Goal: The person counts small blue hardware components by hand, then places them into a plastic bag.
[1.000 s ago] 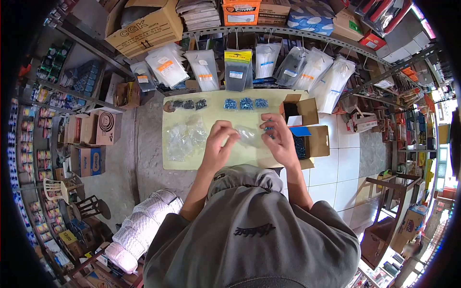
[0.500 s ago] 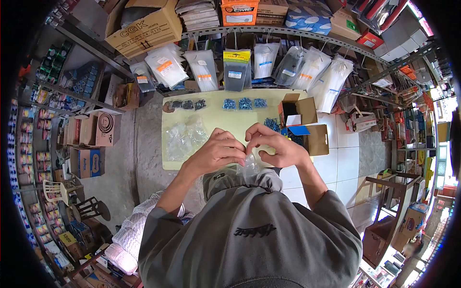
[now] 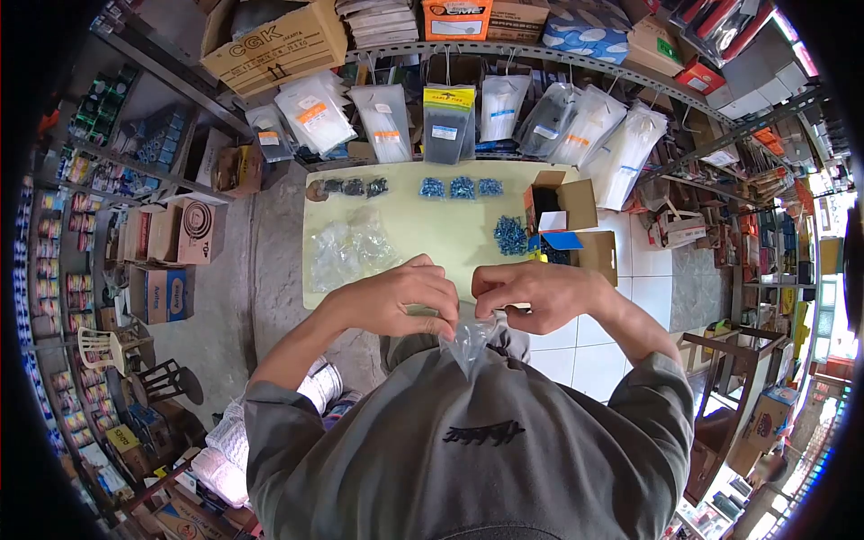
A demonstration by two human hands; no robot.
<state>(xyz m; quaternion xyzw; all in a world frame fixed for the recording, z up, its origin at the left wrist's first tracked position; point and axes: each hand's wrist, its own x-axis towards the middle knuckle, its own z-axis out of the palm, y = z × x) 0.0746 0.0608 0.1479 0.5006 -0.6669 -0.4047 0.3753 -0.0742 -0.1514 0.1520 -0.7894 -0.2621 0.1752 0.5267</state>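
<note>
A small clear plastic bag (image 3: 470, 349) hangs between my hands, close to my shirt. The fingers of my left hand (image 3: 400, 299) pinch its left edge, and my right hand (image 3: 540, 295) grips the opposite upper edge. On the pale yellow table (image 3: 432, 238) beyond them, a heap of clear bags (image 3: 351, 252) lies at the left. Several blue-filled packets (image 3: 461, 187) and several dark packets (image 3: 354, 187) line the far side. Loose blue pieces (image 3: 511, 236) sit beside an open box (image 3: 562, 202) at the right.
Hanging packs of cable ties (image 3: 445, 126) line the shelf behind the table. Cardboard cartons (image 3: 270, 49) stand above. A wooden frame (image 3: 742, 396) is at the right, with chairs (image 3: 166, 382) and white rope bundles (image 3: 229, 450) at the left.
Both hands have moved apart and nearer my body, with the bag now stretched between them. More of the loose blue pieces shows.
</note>
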